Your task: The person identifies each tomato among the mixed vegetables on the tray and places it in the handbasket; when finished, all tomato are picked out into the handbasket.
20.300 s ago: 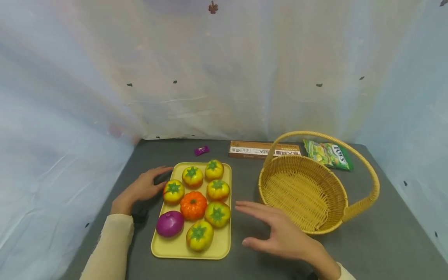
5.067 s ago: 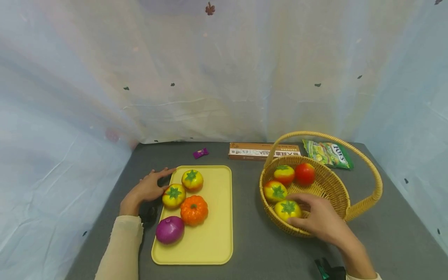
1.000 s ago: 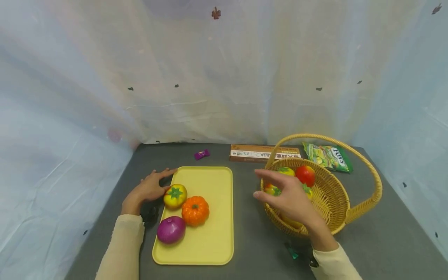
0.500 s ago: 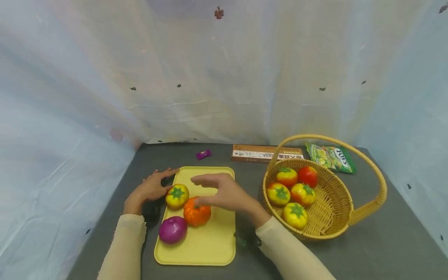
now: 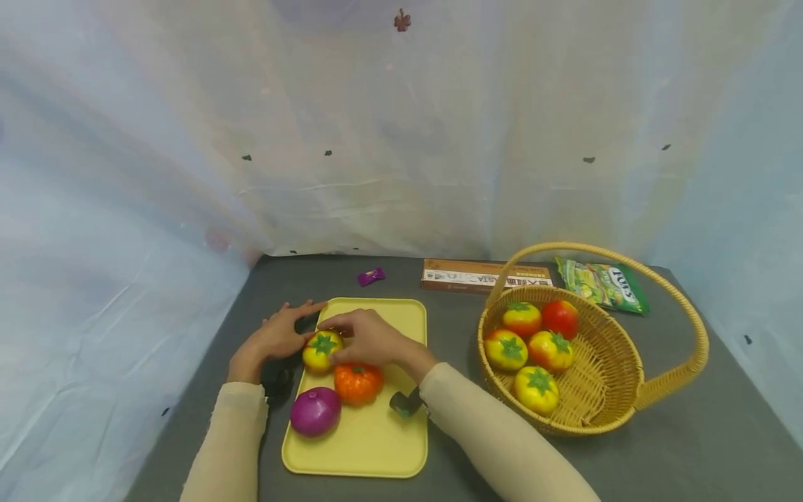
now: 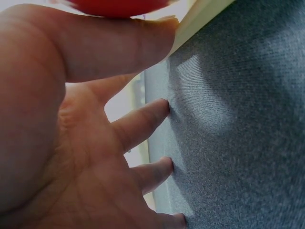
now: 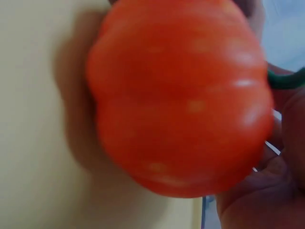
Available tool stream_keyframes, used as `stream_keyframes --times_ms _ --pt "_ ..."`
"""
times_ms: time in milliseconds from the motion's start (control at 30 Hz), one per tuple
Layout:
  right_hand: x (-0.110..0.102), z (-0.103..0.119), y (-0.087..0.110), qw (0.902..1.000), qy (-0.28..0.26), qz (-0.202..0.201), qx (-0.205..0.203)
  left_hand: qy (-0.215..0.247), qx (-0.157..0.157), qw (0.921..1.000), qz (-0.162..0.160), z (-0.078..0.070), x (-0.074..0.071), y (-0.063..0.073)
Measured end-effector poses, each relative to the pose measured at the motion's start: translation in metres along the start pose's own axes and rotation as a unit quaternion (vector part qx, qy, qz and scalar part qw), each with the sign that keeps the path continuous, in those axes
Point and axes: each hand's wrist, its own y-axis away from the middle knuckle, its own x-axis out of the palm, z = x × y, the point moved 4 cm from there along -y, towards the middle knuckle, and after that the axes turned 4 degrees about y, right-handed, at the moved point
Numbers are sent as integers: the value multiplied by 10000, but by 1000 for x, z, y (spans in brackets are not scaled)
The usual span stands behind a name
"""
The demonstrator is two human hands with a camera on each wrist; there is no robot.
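Note:
My right hand (image 5: 376, 340) reaches over the yellow tray (image 5: 376, 450), its thumb and fingers around a yellow-red toy persimmon (image 5: 321, 352) on the tray's left side. Directly in front of it sits an orange toy pumpkin (image 5: 359, 385); in the right wrist view this pumpkin (image 7: 181, 100) hides much of the hand. A purple toy onion (image 5: 316, 413) lies nearer the front. My left hand (image 5: 276, 338) rests at the tray's left edge with fingers spread. The left wrist view shows its fingertips (image 6: 162, 106) on the dark cloth and its thumb at the tray rim.
The wicker basket (image 5: 602, 380) on the right, under a tall arched handle, holds several toy persimmons (image 5: 536, 390). Behind it are a pasta box (image 5: 464, 275) and a green Fox's candy bag (image 5: 605, 284). A purple wrapped candy (image 5: 371, 277) lies behind the tray.
Since the earliest frame several persimmons have gone from tray to basket. In the last second my right hand moved left from the basket to the remaining persimmon. My left hand stays put.

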Motion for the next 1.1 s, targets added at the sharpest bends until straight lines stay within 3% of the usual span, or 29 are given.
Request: stream_keyframes --times_ms 300,567,733,967,1100 --pt "-3 2 3 9997 -133 -174 77 -108 42 9999 17 -3 1 -1" --pt "-29 9 41 9944 -585 -877 -82 21 132 9999 104 -4 -1 1" --pt "-57 13 96 9855 -701 -1543 -75 162 180 9996 167 -4 0 0" --pt "-92 10 200 9758 -559 -2097 278 240 212 9994 119 -4 -1 2" --pt "-110 1 259 9653 -140 -2521 668 206 194 9995 135 -3 0 2"
